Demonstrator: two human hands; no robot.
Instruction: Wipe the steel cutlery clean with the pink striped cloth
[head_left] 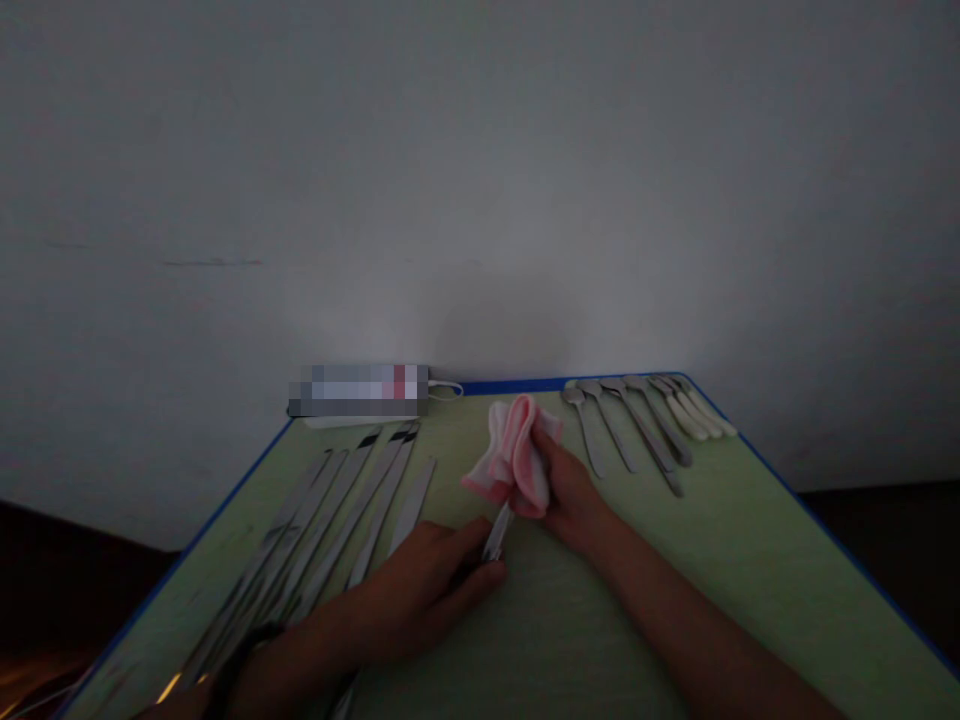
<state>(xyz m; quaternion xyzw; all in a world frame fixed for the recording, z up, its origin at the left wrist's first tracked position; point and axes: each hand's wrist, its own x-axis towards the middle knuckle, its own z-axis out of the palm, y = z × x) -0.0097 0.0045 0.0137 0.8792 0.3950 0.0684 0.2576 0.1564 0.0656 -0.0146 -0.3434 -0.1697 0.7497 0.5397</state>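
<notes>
Left grip (435,580) holds a metal utensil (497,531); right grip (571,494), a pink-and-white cloth (517,452) at its far end

Dim, hazy light; a faint shadow (510,320) on the wall (480,150), orange glints (169,687) lower left (blocky pixels (358,390) hide one patch).

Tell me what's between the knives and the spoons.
In the head view: the right hand with a pink-and-white cloth, and the left hand gripping a metal utensil that runs up to the cloth.
</notes>
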